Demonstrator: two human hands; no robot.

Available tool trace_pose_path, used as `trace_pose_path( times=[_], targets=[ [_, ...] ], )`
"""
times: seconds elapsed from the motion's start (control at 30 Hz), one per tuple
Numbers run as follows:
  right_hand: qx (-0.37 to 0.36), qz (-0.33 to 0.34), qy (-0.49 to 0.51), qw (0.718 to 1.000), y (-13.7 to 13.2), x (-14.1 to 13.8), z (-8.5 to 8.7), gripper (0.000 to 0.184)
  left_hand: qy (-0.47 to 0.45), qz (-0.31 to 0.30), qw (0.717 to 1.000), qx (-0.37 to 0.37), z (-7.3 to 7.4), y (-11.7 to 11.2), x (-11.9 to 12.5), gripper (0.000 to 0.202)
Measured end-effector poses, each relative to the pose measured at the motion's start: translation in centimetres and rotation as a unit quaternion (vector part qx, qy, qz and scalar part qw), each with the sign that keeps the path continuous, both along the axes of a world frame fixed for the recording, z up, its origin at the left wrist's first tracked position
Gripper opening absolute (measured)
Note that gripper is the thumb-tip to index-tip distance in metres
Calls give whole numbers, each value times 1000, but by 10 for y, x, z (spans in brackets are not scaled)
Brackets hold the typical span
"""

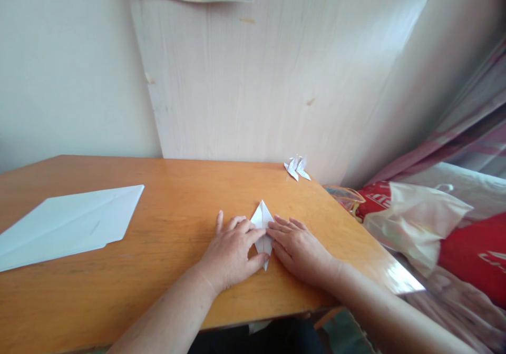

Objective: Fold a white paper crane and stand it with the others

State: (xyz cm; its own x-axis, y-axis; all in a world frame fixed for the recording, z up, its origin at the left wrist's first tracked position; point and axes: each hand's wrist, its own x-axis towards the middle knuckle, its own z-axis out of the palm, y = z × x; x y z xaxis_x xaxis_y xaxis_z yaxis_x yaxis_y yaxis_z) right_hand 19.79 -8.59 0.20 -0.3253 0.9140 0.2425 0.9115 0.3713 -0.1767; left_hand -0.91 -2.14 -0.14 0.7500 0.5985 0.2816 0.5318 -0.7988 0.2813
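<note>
A small white folded paper (262, 221), kite-shaped with its point away from me, lies on the orange wooden table (166, 248). My left hand (231, 251) presses on its left side, fingers flat and thumb tucked against the paper's lower tip. My right hand (297, 247) lies flat on its right side, fingertips meeting the left hand's over the fold. Most of the paper's lower half is hidden under the fingers.
A finished small white paper figure (297, 167) sits at the table's far right edge. Larger white sheets (67, 225) lie at the left. A pale wooden board (256, 80) leans behind the table. Plastic bags and red packaging (415, 222) lie to the right, off the table.
</note>
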Motion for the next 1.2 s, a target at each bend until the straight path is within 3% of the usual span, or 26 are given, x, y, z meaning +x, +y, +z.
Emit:
trace_pose_path(
  times=[0.2, 0.3, 0.37, 0.43, 0.53, 0.6, 0.67, 0.93, 1.2],
  targets=[
    [-29, 60, 104, 992, 17, 11, -2, 34, 14, -2, 1000, 5, 1, -1, 0, 46],
    [-47, 3, 248, 968, 30, 15, 2, 29, 15, 1, 1000, 0, 0, 0, 0, 39],
    [-63, -69, 387, 917, 38, 14, 6, 26, 15, 2, 1000, -3, 0, 0, 0, 36],
    [-109, -100, 536, 831, 47, 9, 11, 23, 14, 3, 1000, -6, 1, 0, 0, 36],
    [-211, -81, 678, 699, 59, -1, 14, 18, 11, 4, 1000, -10, 2, 0, 0, 36],
    [-270, -84, 712, 643, 67, -7, 13, 16, 8, 6, 1000, -11, 2, -1, 0, 36],
    [-303, -104, 723, 612, 76, -11, 9, 15, 5, 7, 1000, -14, 2, -1, 0, 36],
    [-304, -165, 735, 583, 111, -2, -2, 16, 1, 3, 1000, -26, 0, -1, -1, 44],
    [-279, -161, 757, 568, 131, 7, -10, 9, 5, 3, 999, -35, -2, 0, -1, 46]
  ],
)
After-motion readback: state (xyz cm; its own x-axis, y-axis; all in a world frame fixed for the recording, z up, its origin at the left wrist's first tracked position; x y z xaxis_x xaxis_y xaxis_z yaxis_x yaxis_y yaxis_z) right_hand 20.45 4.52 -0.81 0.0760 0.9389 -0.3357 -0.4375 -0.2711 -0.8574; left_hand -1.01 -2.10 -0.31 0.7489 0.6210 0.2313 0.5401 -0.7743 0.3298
